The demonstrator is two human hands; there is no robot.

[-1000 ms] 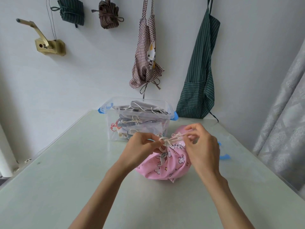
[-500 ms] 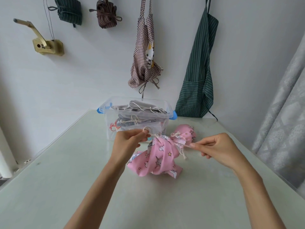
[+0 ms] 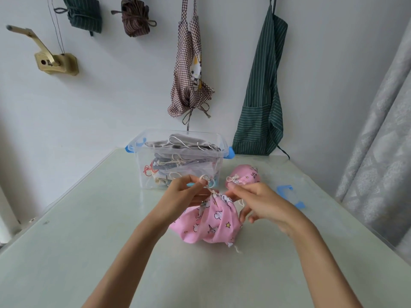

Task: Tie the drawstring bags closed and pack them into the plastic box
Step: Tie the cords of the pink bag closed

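Observation:
A pink drawstring bag [image 3: 211, 223] with cloud and star prints lies on the table, its neck gathered tight. My left hand [image 3: 184, 194] pinches a loop of the cream drawstring [image 3: 205, 180] above the neck. My right hand [image 3: 260, 201] is just right of the neck, its fingertips at the cord there. A second pink bag [image 3: 246, 174], tied, lies behind my right hand. The clear plastic box [image 3: 178, 158] with blue latches stands behind, holding several tied bags.
The box's clear lid with blue clips [image 3: 289, 194] lies flat to the right. Aprons [image 3: 262, 90] and bundled cloths hang on the wall behind the table. A grey curtain [image 3: 382, 141] hangs at the right edge.
My right hand had pulled the cord out to the right, then came back in to the bag's neck. The left hand kept its loop, and the bag settled flatter.

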